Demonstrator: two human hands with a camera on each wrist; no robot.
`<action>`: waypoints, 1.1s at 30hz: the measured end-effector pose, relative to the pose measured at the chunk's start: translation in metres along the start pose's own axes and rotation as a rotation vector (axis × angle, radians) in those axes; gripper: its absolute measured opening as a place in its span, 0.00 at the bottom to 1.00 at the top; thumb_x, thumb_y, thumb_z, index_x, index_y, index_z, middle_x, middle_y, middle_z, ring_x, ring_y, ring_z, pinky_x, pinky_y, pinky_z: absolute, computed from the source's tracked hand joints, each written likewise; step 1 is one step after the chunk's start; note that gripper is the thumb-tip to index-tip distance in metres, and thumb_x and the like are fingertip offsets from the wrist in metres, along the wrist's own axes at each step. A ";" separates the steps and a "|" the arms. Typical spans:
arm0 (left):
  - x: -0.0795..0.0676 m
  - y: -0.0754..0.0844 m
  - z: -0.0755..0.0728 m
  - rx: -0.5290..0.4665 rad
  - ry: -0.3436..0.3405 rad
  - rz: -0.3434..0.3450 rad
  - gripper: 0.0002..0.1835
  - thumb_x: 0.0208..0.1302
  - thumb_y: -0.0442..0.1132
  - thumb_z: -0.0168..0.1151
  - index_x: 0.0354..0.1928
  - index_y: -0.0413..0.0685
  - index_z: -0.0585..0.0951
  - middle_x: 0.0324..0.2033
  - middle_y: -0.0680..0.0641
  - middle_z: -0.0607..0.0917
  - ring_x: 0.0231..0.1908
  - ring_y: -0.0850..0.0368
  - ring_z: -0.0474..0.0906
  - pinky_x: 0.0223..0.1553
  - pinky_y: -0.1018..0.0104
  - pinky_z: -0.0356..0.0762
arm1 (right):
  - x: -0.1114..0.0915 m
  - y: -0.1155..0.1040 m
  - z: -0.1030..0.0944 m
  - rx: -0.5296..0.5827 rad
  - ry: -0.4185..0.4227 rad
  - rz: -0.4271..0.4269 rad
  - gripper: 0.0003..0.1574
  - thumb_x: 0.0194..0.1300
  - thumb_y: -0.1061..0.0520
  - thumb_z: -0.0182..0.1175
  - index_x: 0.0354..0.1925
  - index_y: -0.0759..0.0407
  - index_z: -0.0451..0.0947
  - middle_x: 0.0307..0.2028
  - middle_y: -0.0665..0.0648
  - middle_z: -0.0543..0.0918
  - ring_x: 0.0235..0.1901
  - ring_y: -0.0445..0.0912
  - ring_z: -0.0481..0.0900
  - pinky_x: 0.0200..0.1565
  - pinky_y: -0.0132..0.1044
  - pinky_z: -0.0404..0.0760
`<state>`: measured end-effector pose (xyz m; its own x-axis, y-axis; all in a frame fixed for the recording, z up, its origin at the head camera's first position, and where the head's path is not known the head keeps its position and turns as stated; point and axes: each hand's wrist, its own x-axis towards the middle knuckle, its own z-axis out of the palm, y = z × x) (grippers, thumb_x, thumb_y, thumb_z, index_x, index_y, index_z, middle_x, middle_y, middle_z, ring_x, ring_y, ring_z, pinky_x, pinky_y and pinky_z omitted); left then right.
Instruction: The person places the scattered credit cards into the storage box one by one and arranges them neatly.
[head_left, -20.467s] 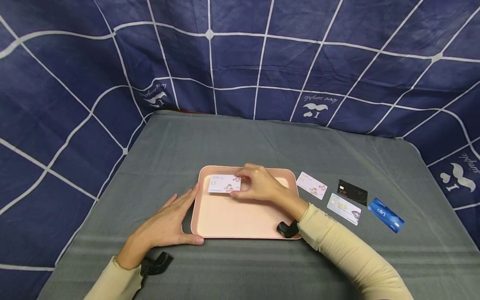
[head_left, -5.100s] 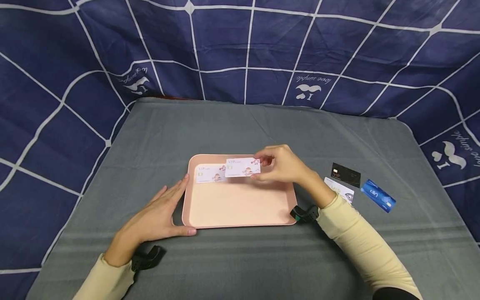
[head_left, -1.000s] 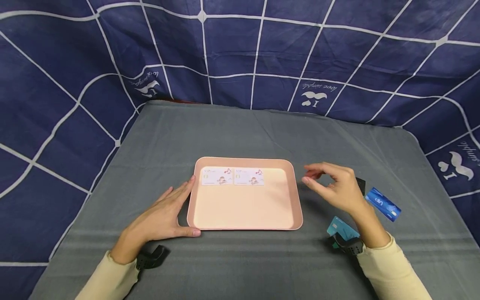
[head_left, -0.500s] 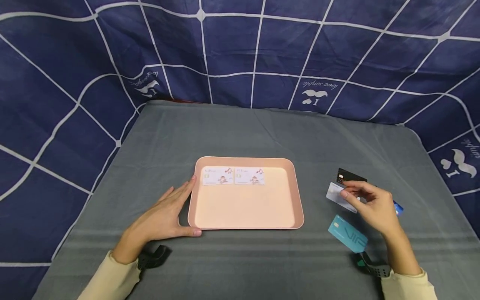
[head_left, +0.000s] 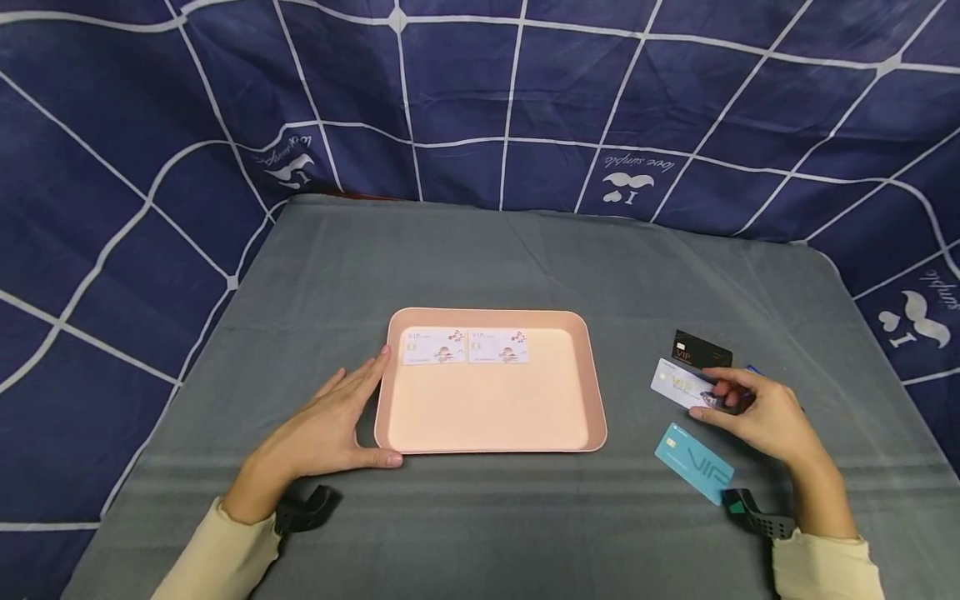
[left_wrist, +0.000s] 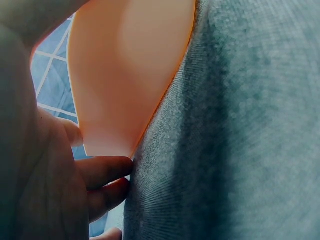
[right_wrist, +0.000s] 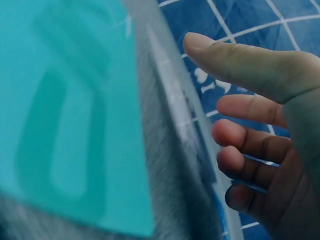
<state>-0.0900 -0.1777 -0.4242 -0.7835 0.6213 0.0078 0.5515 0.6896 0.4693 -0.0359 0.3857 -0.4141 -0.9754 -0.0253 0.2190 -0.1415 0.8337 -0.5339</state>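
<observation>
My left hand [head_left: 318, 437] rests against the left side of the pink tray [head_left: 491, 448], fingers along its rim and thumb at the near corner. In the left wrist view its fingers lie beside the tray's edge. Two white floral VIP cards, a left one [head_left: 435, 346] and a right one [head_left: 498, 346], lie side by side at the tray's far left. To the right of the tray, my right hand [head_left: 765, 417] hovers low at a white VIP card [head_left: 681, 384] on the cloth. Its thumb and index finger are spread at that card's right end, the other fingers loosely bent.
A black VIP card [head_left: 701, 348] lies just behind the white one. The teal VIP card [head_left: 695, 463] is nearer, by the right wrist's black strap [head_left: 759, 515]. Mostly hidden behind the right hand is a blue card [head_left: 753, 369]. Blue gridded cloth [head_left: 465, 92] hangs behind the table.
My right hand has moved right and down from beside the tray to the white VIP card, its thumb and index finger parting there. My left hand stays at the tray.
</observation>
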 end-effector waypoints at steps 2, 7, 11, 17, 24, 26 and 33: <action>0.000 0.000 0.000 0.001 0.000 -0.001 0.70 0.47 0.74 0.67 0.78 0.40 0.43 0.76 0.40 0.51 0.72 0.38 0.55 0.67 0.33 0.48 | 0.000 0.003 0.001 -0.027 0.006 -0.002 0.32 0.40 0.58 0.83 0.46 0.62 0.84 0.29 0.52 0.77 0.25 0.37 0.70 0.27 0.26 0.65; 0.001 0.000 -0.001 -0.001 -0.011 -0.011 0.70 0.47 0.74 0.67 0.78 0.41 0.42 0.76 0.39 0.51 0.71 0.37 0.55 0.67 0.33 0.48 | -0.002 0.006 0.003 -0.077 0.017 0.005 0.32 0.39 0.57 0.83 0.45 0.63 0.83 0.29 0.51 0.76 0.25 0.37 0.68 0.26 0.26 0.64; 0.002 0.000 -0.002 -0.004 -0.018 -0.016 0.70 0.47 0.74 0.67 0.78 0.41 0.42 0.76 0.38 0.51 0.71 0.36 0.55 0.67 0.33 0.48 | -0.002 0.006 0.005 -0.122 0.005 -0.009 0.34 0.39 0.55 0.83 0.46 0.64 0.83 0.29 0.51 0.76 0.25 0.36 0.68 0.26 0.26 0.64; 0.000 0.000 -0.001 -0.007 -0.005 -0.016 0.70 0.46 0.74 0.67 0.78 0.42 0.42 0.76 0.39 0.52 0.71 0.37 0.55 0.67 0.33 0.47 | 0.000 0.006 0.006 -0.145 -0.018 -0.020 0.34 0.41 0.53 0.83 0.46 0.65 0.83 0.28 0.50 0.75 0.25 0.36 0.67 0.25 0.26 0.64; -0.001 0.000 -0.001 -0.008 -0.003 -0.017 0.71 0.44 0.74 0.69 0.79 0.44 0.41 0.76 0.41 0.50 0.72 0.38 0.55 0.68 0.34 0.47 | 0.000 0.007 0.001 -0.164 -0.041 0.008 0.35 0.43 0.51 0.82 0.47 0.66 0.82 0.26 0.50 0.74 0.22 0.35 0.67 0.23 0.28 0.63; -0.001 0.000 -0.002 -0.006 -0.004 -0.015 0.71 0.44 0.74 0.69 0.79 0.44 0.41 0.76 0.40 0.51 0.72 0.37 0.55 0.68 0.34 0.47 | 0.000 0.008 0.000 -0.169 -0.047 0.015 0.35 0.43 0.51 0.81 0.48 0.67 0.82 0.25 0.50 0.73 0.22 0.35 0.67 0.22 0.28 0.64; 0.000 0.000 -0.002 -0.008 -0.018 -0.030 0.72 0.44 0.74 0.69 0.79 0.44 0.41 0.76 0.41 0.50 0.72 0.39 0.54 0.68 0.35 0.46 | 0.000 0.009 -0.001 -0.162 -0.074 0.026 0.34 0.44 0.51 0.81 0.47 0.67 0.83 0.26 0.50 0.72 0.23 0.35 0.67 0.22 0.28 0.63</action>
<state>-0.0906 -0.1787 -0.4223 -0.7941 0.6073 -0.0224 0.5258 0.7051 0.4758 -0.0368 0.3936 -0.4179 -0.9890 -0.0383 0.1432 -0.0931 0.9124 -0.3986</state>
